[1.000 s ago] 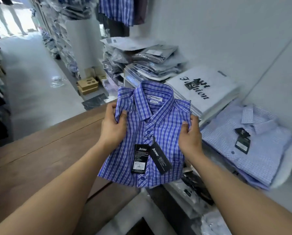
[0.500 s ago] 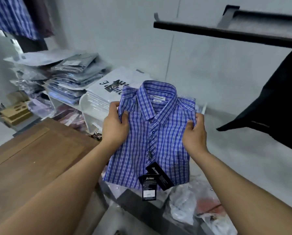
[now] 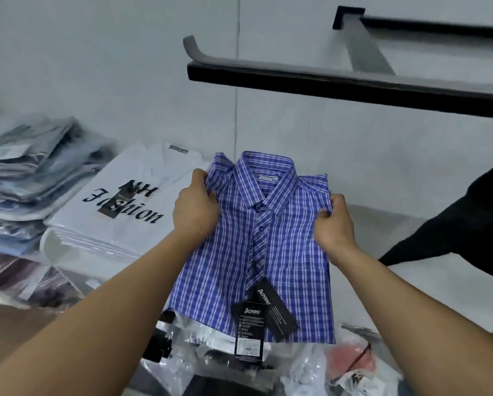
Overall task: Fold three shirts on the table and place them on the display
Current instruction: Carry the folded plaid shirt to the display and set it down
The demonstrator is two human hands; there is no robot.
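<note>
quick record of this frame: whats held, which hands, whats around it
held: shirt, blue plaid, folded, buttoned, collar away from the person
left hand: grips one shoulder of the shirt
right hand: grips the other shoulder
tags: black, hanging down the front
left side: white stack printed "Fashion"; bagged shirts beyond it
above: black rail
right side: dark garment

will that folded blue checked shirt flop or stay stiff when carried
Likely floppy yet light: the folded blue checked shirt hangs from left hand and right hand pinching only its shoulders. Its black hang tags would probably swing.
</note>
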